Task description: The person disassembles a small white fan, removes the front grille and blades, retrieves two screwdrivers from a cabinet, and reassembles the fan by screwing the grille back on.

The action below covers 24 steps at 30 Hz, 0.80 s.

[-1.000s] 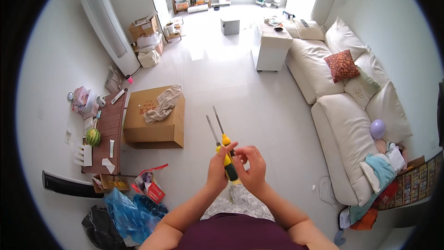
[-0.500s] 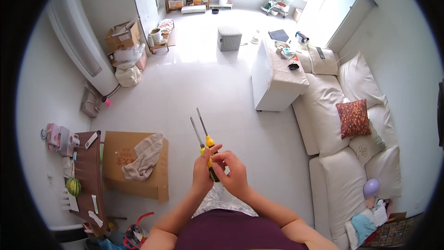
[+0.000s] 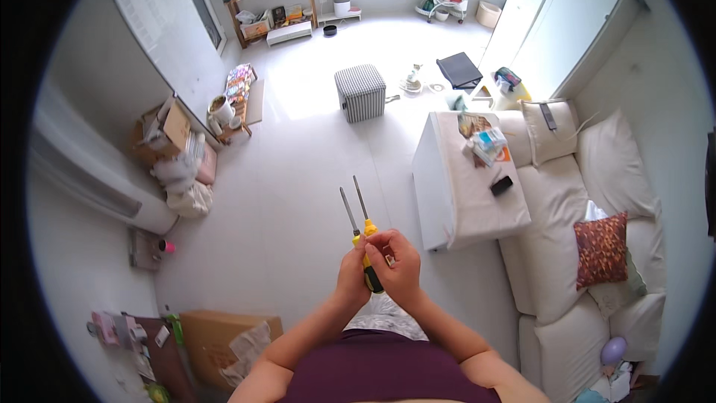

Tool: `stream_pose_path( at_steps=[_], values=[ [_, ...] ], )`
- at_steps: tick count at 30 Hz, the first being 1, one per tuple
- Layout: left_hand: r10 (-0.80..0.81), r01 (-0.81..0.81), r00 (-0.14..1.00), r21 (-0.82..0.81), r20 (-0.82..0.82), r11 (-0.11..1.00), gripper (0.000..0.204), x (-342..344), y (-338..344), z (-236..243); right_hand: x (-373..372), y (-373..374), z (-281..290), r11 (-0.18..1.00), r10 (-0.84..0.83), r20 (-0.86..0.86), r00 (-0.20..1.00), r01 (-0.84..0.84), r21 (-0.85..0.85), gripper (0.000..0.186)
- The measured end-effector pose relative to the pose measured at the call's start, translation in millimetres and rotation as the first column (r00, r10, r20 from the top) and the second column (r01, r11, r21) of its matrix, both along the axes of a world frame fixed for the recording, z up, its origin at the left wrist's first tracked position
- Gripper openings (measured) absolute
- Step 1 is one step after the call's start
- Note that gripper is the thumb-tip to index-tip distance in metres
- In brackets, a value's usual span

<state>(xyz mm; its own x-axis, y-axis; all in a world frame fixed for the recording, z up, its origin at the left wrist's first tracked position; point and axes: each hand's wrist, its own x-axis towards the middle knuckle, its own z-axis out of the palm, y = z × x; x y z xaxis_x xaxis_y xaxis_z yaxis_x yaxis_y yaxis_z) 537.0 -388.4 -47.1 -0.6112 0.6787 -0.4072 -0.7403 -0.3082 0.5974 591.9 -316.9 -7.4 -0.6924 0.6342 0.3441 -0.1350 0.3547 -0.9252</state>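
Since the earlier frames the view is sliding across the room: the cardboard box [image 3: 224, 336] is dropping to the lower left corner, the striped stool [image 3: 361, 92] is coming toward upper centre, and the white table [image 3: 466, 179] with the sofa [image 3: 574, 239] is filling the right side. Both hands are staying together in the lower middle of the frame, and the screwdrivers [image 3: 362, 235] between them are keeping much the same tilt.

Two screwdrivers are being held side by side. Each is showing a thin grey metal shaft and a yellow handle with a black grip section; most of the handles is sitting hidden inside the fingers. Their long axes are running nearly parallel, almost vertical in the frame, leaning slightly to the upper left. The tips are pointing up and away from the person, toward the upper middle of the frame, with the handle ends pointing down toward the body.

The left hand [image 3: 352, 277] is wrapping closed around the handles from the left. The right hand [image 3: 401, 265] is pressing against them from the right, fingers curled over the yellow upper part.
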Motion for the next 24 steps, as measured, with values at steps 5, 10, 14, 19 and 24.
stream_pose_path(
  at_steps=[5,10,14,19,24],
  values=[
    [0.026,-0.027,1.000,-0.047,-0.003,0.999,0.042,-123,123,37,-128,133,37,0.997,0.042,-0.027,0.999,-0.044,-0.069,0.009],
    [0.020,-0.017,0.997,-0.046,0.077,0.999,0.043,-226,233,15,-226,244,26,0.995,-0.018,-0.005,1.000,0.018,-0.101,0.008],
    [-0.122,0.132,0.988,-0.103,0.095,0.986,0.047,-312,328,-12,-298,348,-13,0.979,-0.180,0.057,0.982,0.184,-0.092,0.007],
    [-0.322,0.325,0.945,-0.219,0.050,0.920,0.053,-434,452,-41,-371,506,-81,0.860,-0.459,0.232,0.857,0.494,-0.124,0.013],
    [-0.473,0.441,0.880,-0.291,-0.046,0.849,0.057,-517,566,-23,-379,640,-110,0.763,-0.574,0.382,0.724,0.643,-0.072,0.017]
  ],
)
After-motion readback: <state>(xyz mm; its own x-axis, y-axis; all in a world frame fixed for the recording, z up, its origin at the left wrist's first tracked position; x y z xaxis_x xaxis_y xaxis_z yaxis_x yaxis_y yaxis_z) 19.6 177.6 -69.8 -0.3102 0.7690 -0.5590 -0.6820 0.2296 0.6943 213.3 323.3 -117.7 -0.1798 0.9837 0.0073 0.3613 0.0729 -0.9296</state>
